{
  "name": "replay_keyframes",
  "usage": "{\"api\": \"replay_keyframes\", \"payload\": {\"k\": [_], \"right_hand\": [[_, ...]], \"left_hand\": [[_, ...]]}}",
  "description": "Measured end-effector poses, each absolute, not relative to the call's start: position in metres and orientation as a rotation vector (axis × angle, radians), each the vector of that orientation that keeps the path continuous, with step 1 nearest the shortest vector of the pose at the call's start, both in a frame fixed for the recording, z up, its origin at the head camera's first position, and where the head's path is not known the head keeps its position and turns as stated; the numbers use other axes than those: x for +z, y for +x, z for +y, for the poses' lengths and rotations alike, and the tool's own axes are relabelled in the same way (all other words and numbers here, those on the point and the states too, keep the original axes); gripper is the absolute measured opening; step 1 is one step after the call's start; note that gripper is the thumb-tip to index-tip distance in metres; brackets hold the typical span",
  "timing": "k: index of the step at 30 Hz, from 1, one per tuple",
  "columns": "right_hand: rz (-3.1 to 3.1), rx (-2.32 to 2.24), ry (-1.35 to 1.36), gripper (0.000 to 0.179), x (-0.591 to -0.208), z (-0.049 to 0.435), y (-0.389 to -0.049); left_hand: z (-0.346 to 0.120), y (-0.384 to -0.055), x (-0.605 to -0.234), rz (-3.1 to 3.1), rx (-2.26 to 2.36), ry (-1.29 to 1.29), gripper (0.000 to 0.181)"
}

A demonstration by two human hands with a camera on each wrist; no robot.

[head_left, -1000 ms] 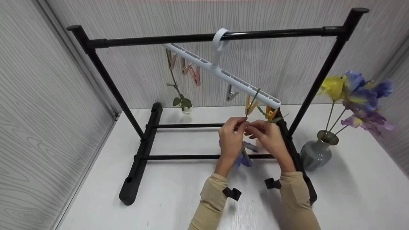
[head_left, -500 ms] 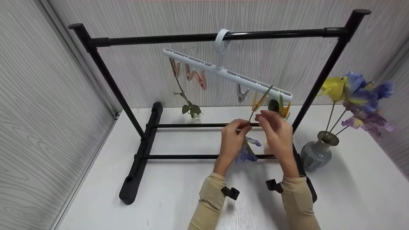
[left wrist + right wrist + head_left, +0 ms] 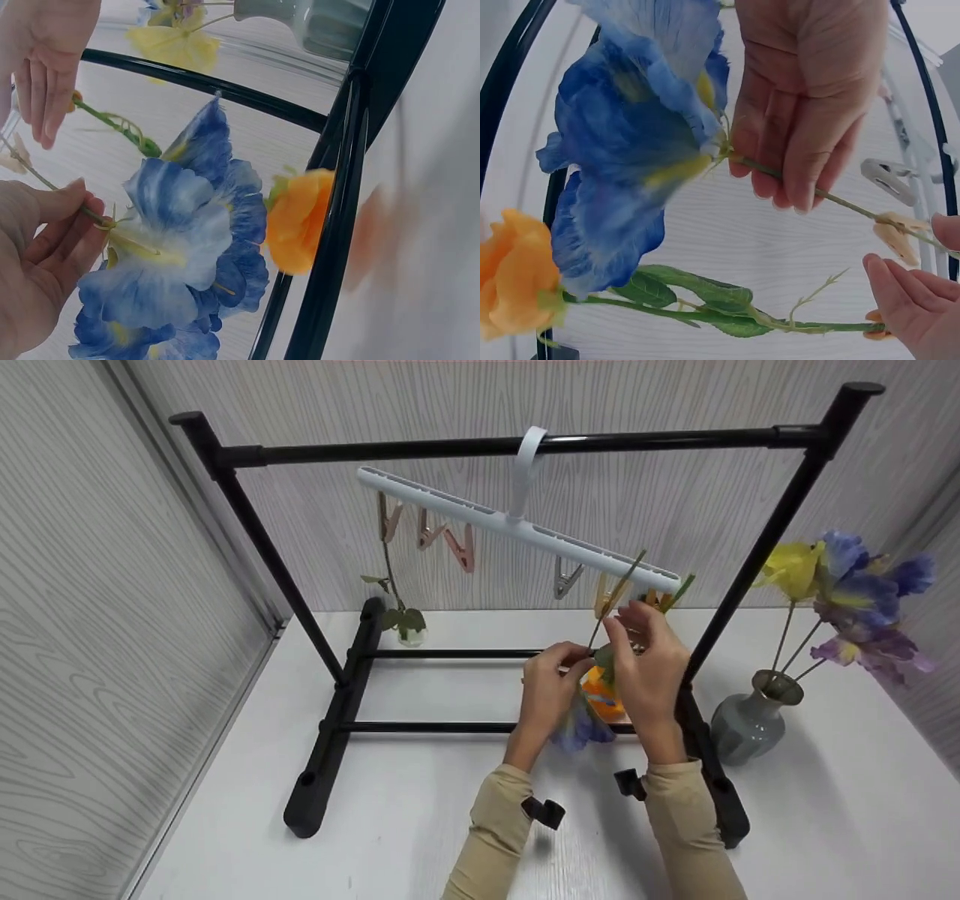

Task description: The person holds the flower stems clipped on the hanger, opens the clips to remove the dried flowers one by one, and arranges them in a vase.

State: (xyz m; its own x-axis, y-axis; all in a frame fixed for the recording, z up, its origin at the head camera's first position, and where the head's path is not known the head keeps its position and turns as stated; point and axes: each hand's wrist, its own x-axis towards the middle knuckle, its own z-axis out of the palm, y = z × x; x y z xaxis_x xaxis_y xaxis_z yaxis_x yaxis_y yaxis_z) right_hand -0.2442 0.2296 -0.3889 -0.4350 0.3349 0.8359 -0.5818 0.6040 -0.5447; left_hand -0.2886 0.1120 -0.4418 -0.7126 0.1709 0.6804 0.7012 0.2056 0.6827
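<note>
My left hand (image 3: 551, 690) pinches the green stem of a blue artificial flower (image 3: 176, 247) just above its bloom, which hangs head down. The stem runs up past a light yellow clothespin (image 3: 602, 598) on the white hanger (image 3: 450, 502). Beside that clothespin is my right hand (image 3: 651, 675); its fingers are extended and thumb and fingers stand apart around the upper stem in the right wrist view. An orange flower (image 3: 514, 277) hangs upside down by its leafy stem from the orange clothespin (image 3: 876, 327) at the hanger's end, partly behind my right hand in the head view.
The hanger hooks over a black rack's top bar (image 3: 375, 451). A white flower (image 3: 412, 637) hangs from a brown clothespin (image 3: 389, 519) at left. Pink (image 3: 461, 549) and grey (image 3: 566, 579) clothespins dangle between. A grey vase (image 3: 750, 727) with yellow, blue and purple flowers stands right.
My right hand has left the stem beside my left fingers and risen to the yellow clothespin. The hanger has swung about its hook, and the orange flower now shows between my hands.
</note>
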Motion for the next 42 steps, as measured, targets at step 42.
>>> {"api": "replay_keyframes", "payload": {"k": [42], "right_hand": [[-1.760,0.887,0.089,0.026,-0.346,0.225,-0.285]], "left_hand": [[0.024,-0.293,-0.426,-2.444,-0.946,-0.666,0.011]]}}
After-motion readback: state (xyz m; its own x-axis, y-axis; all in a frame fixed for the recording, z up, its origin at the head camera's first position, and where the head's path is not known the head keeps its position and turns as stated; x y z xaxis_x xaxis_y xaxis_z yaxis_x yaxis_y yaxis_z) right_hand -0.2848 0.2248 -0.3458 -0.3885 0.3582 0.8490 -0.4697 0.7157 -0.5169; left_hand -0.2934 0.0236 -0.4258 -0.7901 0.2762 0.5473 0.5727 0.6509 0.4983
